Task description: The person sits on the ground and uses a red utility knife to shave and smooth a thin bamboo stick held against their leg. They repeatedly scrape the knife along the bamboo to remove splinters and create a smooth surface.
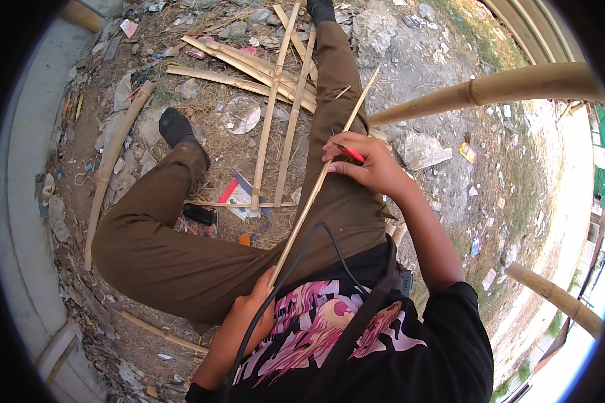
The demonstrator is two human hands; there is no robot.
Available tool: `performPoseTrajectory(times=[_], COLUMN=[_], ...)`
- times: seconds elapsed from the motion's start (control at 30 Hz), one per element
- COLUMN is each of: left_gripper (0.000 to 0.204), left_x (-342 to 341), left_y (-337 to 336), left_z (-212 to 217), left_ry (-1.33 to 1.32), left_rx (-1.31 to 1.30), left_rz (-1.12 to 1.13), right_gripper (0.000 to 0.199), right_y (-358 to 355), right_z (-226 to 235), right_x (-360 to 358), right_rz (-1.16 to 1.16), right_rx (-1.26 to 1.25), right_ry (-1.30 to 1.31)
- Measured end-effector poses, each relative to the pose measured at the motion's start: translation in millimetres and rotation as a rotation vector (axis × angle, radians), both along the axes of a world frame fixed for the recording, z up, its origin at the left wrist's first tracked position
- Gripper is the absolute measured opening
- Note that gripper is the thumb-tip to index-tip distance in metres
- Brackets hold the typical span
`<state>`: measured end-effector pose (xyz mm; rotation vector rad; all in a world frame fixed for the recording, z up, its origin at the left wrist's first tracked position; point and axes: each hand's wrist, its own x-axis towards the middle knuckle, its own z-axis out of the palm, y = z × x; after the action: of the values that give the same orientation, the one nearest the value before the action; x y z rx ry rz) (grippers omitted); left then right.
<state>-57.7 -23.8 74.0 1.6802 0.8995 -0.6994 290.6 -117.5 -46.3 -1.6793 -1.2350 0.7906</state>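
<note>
A long, thin bamboo strip [308, 205] slants across my lap, from my belly up past my right thigh. My left hand [252, 310] is closed round its lower end, close against my shirt. Farther up, my right hand [368, 166] is closed on a small red-handled knife [351, 153], its fingers and thumb also against the strip. Most of the knife's blade is hidden by the fingers. A short bamboo sliver [343, 92] lies on my right trouser leg. A dark cable [302, 245] loops over my lap near the strip.
Several split bamboo slats [270, 127] lie crossed between my legs. A thick bamboo pole [474, 93] reaches in from the right, another pole [117, 161] lies at the left. Litter and stones cover the ground, with a black object [199, 214] by my left leg. A pale wall [23, 161] stands left.
</note>
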Motion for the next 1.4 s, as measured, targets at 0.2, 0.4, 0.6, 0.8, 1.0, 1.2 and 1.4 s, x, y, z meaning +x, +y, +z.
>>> performPoseTrajectory(times=[0.2, 0.4, 0.6, 0.8, 1.0, 1.2, 1.4], left_gripper=[0.046, 0.044, 0.040, 0.038, 0.052, 0.058, 0.061], left_x=[14.7, 15.6, -1.2, 4.6, -2.6, 8.9, 6.2], left_y=[2.8, -4.0, -18.0, -12.1, 18.2, 18.2, 21.1], left_z=[10.1, 6.1, -14.6, -16.3, -9.6, -6.6, -10.6], left_ry=[0.230, 0.064, -0.082, -0.118, -0.119, -0.196, -0.258], left_rx=[-0.160, 0.015, 0.119, 0.098, -0.665, -0.686, -0.742], left_rz=[0.079, 0.085, 0.114, 0.232, 0.674, 0.663, 0.666], right_gripper=[0.013, 0.011, 0.012, 0.014, 0.042, 0.046, 0.024], right_y=[12.6, 38.6, 34.2, 27.8, 42.2, 58.7, 59.2], right_z=[3.4, -1.7, -7.7, 17.0, 5.4, 12.9, 33.9], right_x=[-5.2, -41.2, 7.4, -19.6, 7.7, -58.1, -72.6], right_rz=[-0.370, -0.220, -0.531, -0.027, -0.742, -0.542, -0.535], right_rx=[0.075, 0.196, 0.087, -0.187, -0.281, -0.077, -0.091], right_ry=[-0.215, -0.571, -0.463, -0.549, -0.740, 0.484, 0.819])
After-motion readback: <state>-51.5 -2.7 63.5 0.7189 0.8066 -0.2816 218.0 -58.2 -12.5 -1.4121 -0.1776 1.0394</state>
